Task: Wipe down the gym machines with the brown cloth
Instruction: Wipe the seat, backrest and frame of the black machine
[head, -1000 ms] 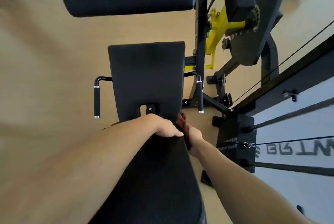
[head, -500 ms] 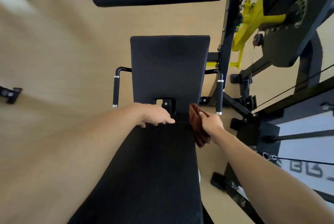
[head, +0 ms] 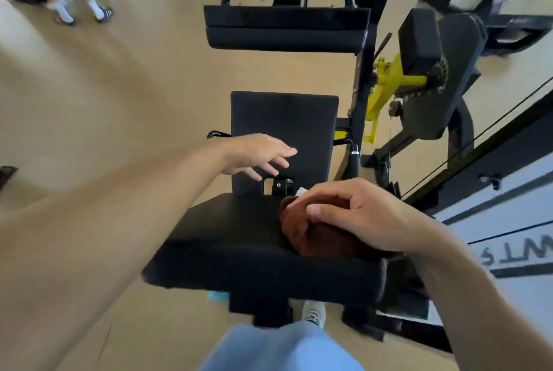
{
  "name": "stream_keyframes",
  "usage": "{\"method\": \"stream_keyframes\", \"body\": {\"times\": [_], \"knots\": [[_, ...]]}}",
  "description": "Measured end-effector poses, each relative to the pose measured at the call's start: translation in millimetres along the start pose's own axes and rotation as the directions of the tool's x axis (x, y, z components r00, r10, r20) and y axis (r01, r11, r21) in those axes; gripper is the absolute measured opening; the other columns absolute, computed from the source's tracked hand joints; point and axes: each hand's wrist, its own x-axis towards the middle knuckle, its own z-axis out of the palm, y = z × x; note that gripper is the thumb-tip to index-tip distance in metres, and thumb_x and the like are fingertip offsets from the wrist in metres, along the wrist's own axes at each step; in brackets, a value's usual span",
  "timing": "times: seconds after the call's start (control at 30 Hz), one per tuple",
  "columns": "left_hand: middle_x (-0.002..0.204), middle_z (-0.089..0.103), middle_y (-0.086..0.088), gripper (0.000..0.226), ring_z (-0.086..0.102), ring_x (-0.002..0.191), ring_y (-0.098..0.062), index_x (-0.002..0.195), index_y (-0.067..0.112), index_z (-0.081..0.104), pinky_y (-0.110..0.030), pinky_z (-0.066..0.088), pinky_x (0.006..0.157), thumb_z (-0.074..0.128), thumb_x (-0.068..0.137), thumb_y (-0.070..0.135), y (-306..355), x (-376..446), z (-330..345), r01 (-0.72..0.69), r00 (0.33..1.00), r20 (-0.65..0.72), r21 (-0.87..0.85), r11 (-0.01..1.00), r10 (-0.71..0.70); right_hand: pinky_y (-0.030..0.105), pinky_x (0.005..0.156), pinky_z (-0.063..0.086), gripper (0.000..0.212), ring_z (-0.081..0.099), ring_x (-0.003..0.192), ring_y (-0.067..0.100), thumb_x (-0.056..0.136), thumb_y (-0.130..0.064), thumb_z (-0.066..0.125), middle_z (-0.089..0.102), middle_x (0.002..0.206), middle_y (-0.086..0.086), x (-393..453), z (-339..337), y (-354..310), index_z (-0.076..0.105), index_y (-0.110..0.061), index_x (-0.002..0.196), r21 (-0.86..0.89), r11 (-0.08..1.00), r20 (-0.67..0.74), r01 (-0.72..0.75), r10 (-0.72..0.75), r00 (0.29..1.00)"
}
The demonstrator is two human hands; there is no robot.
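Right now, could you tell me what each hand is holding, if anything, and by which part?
The right hand presses down on the bunched brown cloth from above, on the black pad. The left hand is open and holds nothing.

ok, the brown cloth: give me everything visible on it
The cloth is dark reddish-brown, soft-looking fabric, bunched into a crumpled wad rather than spread flat. It lies on the right part of the black pad nearest the camera, close to the gap before the next pad. The right hand presses on top, fingers curled over its far edge, hiding much of it. The left hand is apart from it, open.
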Motion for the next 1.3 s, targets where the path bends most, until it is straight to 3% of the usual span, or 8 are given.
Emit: {"method": "stream_keyframes", "body": {"times": [0.17,0.27,0.47,0.63,0.87,1.03,1.13,1.3], "knots": [[0.119,0.069,0.009,0.041,0.067,0.107,-0.013,0.134,0.027,0.057,-0.042,0.052,0.098,0.045,0.101,0.049,-37,-56,3,-0.185,0.981,-0.063,0.006,0.983,0.185,0.023,0.094,0.050,0.039,0.060,0.110,-0.007,0.091,-0.064,0.043,0.066,0.115,-0.035,-29,51,-70,0.063,-0.055,0.123,-0.282,0.959,-0.191,-0.010,-0.046,0.980],[0.110,0.071,0.006,0.031,0.067,0.104,-0.015,0.106,0.031,0.072,-0.039,0.054,0.094,0.045,0.101,0.046,-66,-93,2,-0.272,0.957,-0.121,-0.046,0.961,0.265,0.032,0.110,0.043,0.041,0.049,0.133,0.002,0.100,-0.056,0.045,0.058,0.139,-0.025,-15,107,-97,0.055,-0.047,0.139,-0.542,0.840,-0.238,-0.013,-0.138,0.961],[0.084,0.072,-0.010,0.046,0.062,0.079,-0.019,0.094,0.020,0.071,-0.044,0.051,0.091,0.037,0.103,0.051,-114,-134,-2,-0.239,0.960,-0.217,-0.295,0.925,0.179,0.043,0.110,0.039,0.040,0.039,0.145,0.021,0.101,-0.046,0.056,0.056,0.146,-0.008,16,180,-89,0.060,-0.031,0.139,-0.738,0.675,-0.355,0.026,-0.420,0.835],[0.096,0.073,-0.002,0.047,0.067,0.094,-0.020,0.105,0.013,0.070,-0.030,0.047,0.074,0.039,0.102,0.047,-102,-133,23,-0.220,0.921,-0.380,-0.313,0.924,0.090,0.041,0.116,0.035,0.041,0.035,0.149,0.021,0.102,-0.043,0.056,0.053,0.150,-0.005,-10,171,-69,0.059,-0.030,0.141,-0.756,0.654,-0.388,0.009,-0.460,0.798],[0.083,0.074,0.004,0.044,0.069,0.081,-0.017,0.083,0.020,0.071,-0.044,0.053,0.090,0.043,0.098,0.051,-73,-131,51,-0.216,0.767,-0.581,0.165,0.962,0.272,0.040,0.122,0.025,0.046,0.030,0.152,0.017,0.098,-0.039,0.064,0.049,0.154,-0.008,-58,141,-29,0.057,-0.032,0.144,-0.708,0.706,-0.466,-0.013,-0.454,0.759],[0.081,0.072,0.006,0.060,0.067,0.081,-0.012,0.083,0.026,0.075,-0.032,0.051,0.076,0.035,0.096,0.068,-53,-145,76,-0.339,0.800,-0.420,0.271,0.901,0.428,0.048,0.126,0.016,0.090,0.005,0.156,0.006,0.084,-0.057,0.074,0.019,0.168,-0.015,-78,124,-32,0.029,-0.037,0.159,-0.524,0.851,-0.405,0.040,-0.291,0.867],[0.079,0.072,0.008,0.056,0.069,0.076,-0.012,0.081,0.028,0.074,-0.030,0.057,0.070,0.046,0.085,0.077,-56,-154,81,-0.416,0.796,-0.374,0.237,0.878,0.477,0.052,0.125,0.019,0.092,0.003,0.156,0.009,0.085,-0.073,0.061,0.012,0.170,-0.013,-83,121,-26,0.021,-0.038,0.160,-0.450,0.893,-0.520,0.002,-0.264,0.813],[0.088,0.071,0.011,0.021,0.066,0.085,-0.008,0.091,0.026,0.071,-0.030,0.056,0.080,0.071,0.086,0.047,-58,-162,90,-0.497,0.703,-0.432,0.269,0.825,0.565,0.056,0.124,0.022,0.091,0.011,0.155,0.011,0.082,-0.087,0.042,0.025,0.165,-0.011,-86,124,-8,0.031,-0.035,0.156,-0.276,0.948,-0.715,-0.156,-0.094,0.693]]}}
